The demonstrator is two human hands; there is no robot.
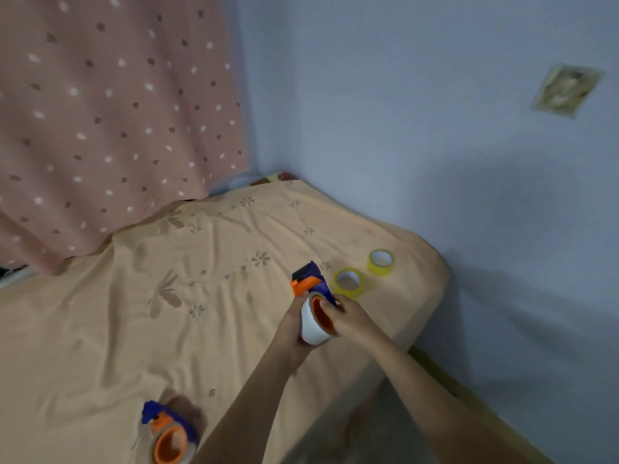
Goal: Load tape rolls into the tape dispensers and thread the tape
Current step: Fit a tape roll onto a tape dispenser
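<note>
A blue and orange tape dispenser (310, 279) is held up over the bed, with a white tape roll (311, 328) seated on its orange hub. My left hand (293, 324) grips the roll and dispenser from the left. My right hand (348, 318) holds the right side, its fingers hooked at the hub and the blue frame. Two yellow tape rolls (349, 283) (381, 261) lie flat on the sheet just beyond my hands. A second blue and orange dispenser (167, 433) with a roll on it lies near the bottom edge.
The bed has a wrinkled peach sheet (187, 296) with a flower print; its right edge drops off close to my right arm. A pink dotted curtain (110, 122) hangs at the back left. A pale blue wall (435, 128) stands right behind the bed.
</note>
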